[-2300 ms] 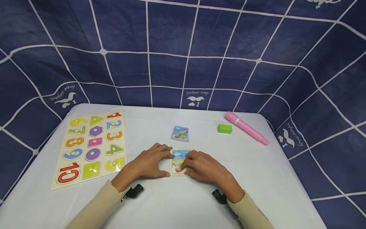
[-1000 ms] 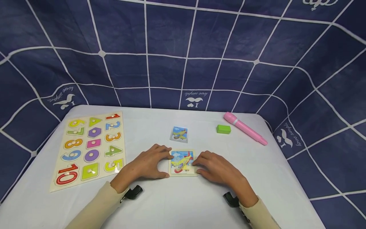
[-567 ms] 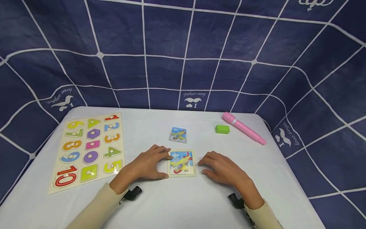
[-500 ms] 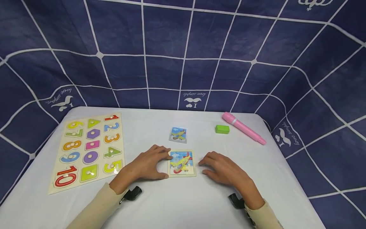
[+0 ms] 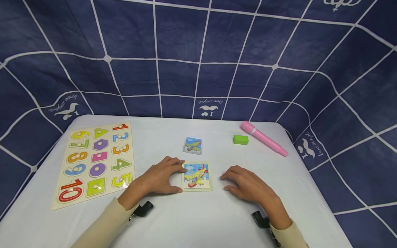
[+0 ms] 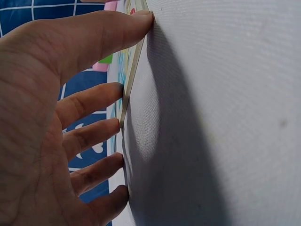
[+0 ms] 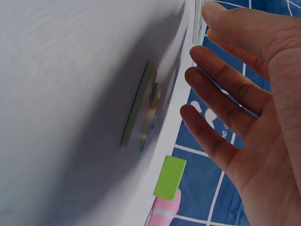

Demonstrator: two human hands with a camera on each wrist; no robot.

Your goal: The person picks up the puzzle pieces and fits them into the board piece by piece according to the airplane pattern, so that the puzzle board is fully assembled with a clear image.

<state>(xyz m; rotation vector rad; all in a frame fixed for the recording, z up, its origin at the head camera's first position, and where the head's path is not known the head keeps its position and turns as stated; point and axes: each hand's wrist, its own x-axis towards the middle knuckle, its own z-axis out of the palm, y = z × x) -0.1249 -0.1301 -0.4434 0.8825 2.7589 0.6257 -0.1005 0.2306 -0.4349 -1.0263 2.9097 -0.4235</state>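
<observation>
The small jigsaw puzzle (image 5: 196,176), a pale-framed board with a yellow and red airplane picture, lies flat at the middle of the table. My left hand (image 5: 161,176) rests along its left side, thumb at the near corner and a fingertip over the frame's edge. In the left wrist view the fingers (image 6: 91,101) are spread and only slightly bent. To the right of the puzzle, apart from it, my right hand (image 5: 248,184) is held loosely bent with nothing in its grasp. Two thin flat pieces (image 7: 136,106) appear edge-on in its shadow, hidden in the head view.
Behind the puzzle lies a small airplane picture card (image 5: 193,146). A number-and-shape peg board (image 5: 96,162) covers the table's left side. At the back right are a green block (image 5: 240,139) and a pink marker-shaped stick (image 5: 263,138). A blue checked cloth (image 5: 180,79) hangs behind.
My right hand has come off the puzzle and drawn away to the right, uncovering the airplane picture. The left hand stays at the puzzle's left edge.
</observation>
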